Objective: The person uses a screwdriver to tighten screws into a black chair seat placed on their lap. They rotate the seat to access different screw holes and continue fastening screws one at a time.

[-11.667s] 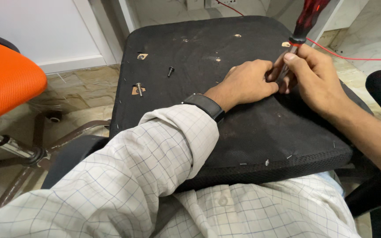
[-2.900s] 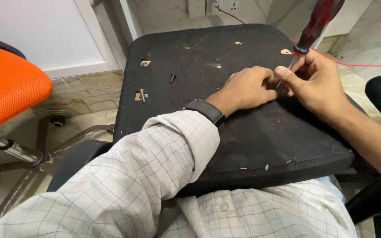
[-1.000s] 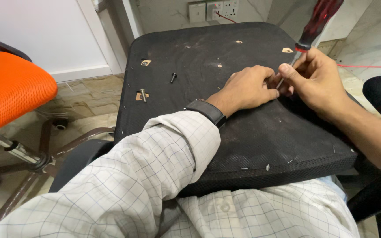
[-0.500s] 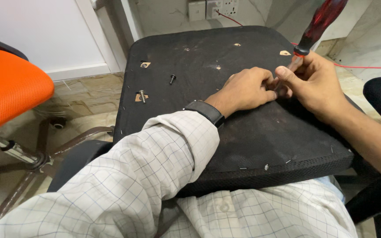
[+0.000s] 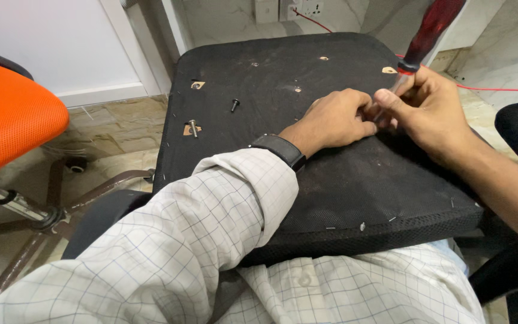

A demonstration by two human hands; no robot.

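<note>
screwdriver [image 5: 422,37] — dark red translucent handle, metal shaft; tilted, handle up and to the right, tip down on the pad | seat pad [image 5: 307,180] — black fabric-covered underside facing up, dusty, lying flat across the lap; bolt holes and staples showing

Soft, even daylight fills the room, seemingly from above and the far side, with no harsh glare. The pale wall [image 5: 43,42] at far left is bright, nearly washed out. The black seat pad [image 5: 307,180] soaks up light, yet its weave stays sharp. Faint shadows pool under the left hand [image 5: 337,117] and right hand [image 5: 427,111]. The red screwdriver handle [image 5: 433,27] at the far edge looks slightly blurred. The near sleeve [image 5: 169,252] bulges from wide-lens stretch.
</note>
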